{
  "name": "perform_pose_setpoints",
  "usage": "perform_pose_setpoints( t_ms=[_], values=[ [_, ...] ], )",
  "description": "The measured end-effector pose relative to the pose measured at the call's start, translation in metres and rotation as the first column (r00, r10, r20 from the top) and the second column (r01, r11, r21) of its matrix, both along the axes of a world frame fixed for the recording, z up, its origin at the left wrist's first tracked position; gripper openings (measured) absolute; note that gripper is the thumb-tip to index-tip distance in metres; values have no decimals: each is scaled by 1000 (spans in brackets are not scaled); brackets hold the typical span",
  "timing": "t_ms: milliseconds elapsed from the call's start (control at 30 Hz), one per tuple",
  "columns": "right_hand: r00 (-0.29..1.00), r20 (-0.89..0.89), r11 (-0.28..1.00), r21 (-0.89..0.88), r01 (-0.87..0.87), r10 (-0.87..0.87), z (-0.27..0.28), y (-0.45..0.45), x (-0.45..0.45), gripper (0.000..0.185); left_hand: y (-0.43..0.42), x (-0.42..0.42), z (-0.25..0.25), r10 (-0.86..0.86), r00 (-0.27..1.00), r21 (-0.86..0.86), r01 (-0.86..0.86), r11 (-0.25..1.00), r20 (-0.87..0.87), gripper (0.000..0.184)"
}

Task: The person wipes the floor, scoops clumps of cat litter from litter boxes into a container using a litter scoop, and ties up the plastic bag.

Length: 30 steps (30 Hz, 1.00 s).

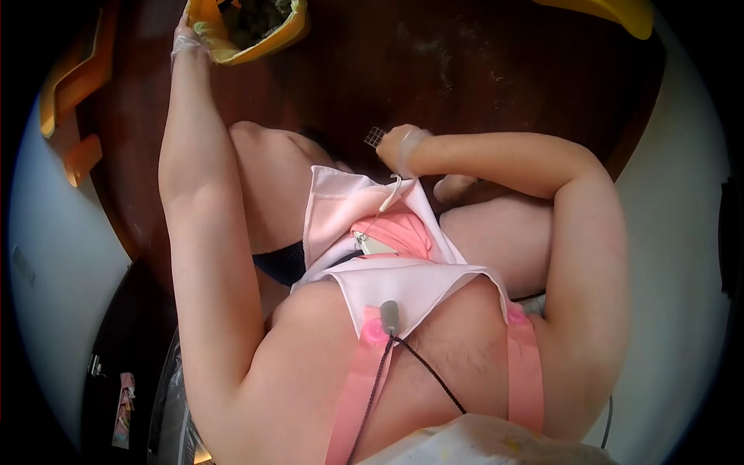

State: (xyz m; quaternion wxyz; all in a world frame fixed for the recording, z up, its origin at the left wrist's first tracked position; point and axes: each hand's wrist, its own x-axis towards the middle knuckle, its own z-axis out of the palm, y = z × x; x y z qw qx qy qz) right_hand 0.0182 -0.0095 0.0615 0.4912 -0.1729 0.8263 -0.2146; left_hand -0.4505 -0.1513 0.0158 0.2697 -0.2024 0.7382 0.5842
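The right hand (399, 144), near the centre of the frame, is curled closed around a small dark gridded piece (374, 137), which pokes out beside the fingers. The left hand (184, 31), at the upper left, is at the rim of a yellow container (252, 54); too little of it shows for me to tell how tightly it closes. The work looks under way to me: dark, clumpy stuff (256, 19) already lies inside that container, while pale smears (443, 66) remain on the dark wooden surface (527, 101) at upper centre. How much is left, I can't judge. Farther out, another yellow thing (620, 12) juts in at upper right.
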Motion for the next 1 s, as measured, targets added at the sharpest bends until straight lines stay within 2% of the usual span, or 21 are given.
perform_pose_setpoints(
  t_ms=[100, 233, 333, 400, 500, 533, 567, 600, 633, 800, 900, 967, 1000],
  values=[
    [995, -81, 997, -48, 53, -57, -16, -16, 4, 23, -3, -2, -3, 3, 1000, 2, -3, 1000, -4, 62],
    [998, -61, 999, 47, -14, 17, -16, -4, -9, 28, 7, 18, 17, -12, 1000, 12, 12, 1000, -6, 62],
    [991, -109, 985, 140, 98, -83, -15, 36, -34, 28, 9, 21, 19, -64, 998, 58, 66, 996, -27, 62],
    [958, -166, 947, 183, 263, -234, 2, 85, -51, 28, 16, 23, 23, 0, 1000, 40, 0, 999, -13, 62],
    [891, -200, 826, 334, 454, -408, 7, 165, -65, 27, 12, 16, 16, 44, 999, 25, -45, 999, 19, 62],
    [867, -218, 792, 353, 499, -448, 16, 189, -65, 35, 11, 14, 13, 47, 998, 24, -48, 999, 32, 62],
    [780, -282, 708, 328, 626, -559, 14, 209, -57, 29, 13, 16, 13, 38, 999, 15, -39, 999, 18, 62],
    [831, -194, 734, 395, 553, -521, 20, 226, -62, 32, 14, 17, 16, 30, 1000, 9, -30, 999, 1, 61],
    [811, -155, 676, 476, 562, -565, 36, 238, -65, 42, 14, 19, 18, 23, 1000, 0, -23, 1000, -14, 61],
    [813, -204, 726, 370, 580, -545, 41, 265, -61, 50, 7, 7, 5, 41, 999, -27, -41, 999, -14, 61],
    [717, -182, 676, 242, 696, -672, 75, 248, -69, 47, -1, 0, -3, 20, 998, -18, -21, 1000, -59, 60],
    [675, -115, 654, 176, 736, -729, 73, 235, -78, 48, 10, 17, 17, 44, 997, -30, -46, 998, -60, 57],
    [684, -161, 668, 150, 729, -711, 33, 228, -83, 50, 24, 40, 43, 77, 996, -48, -79, 996, -42, 56]
  ],
)
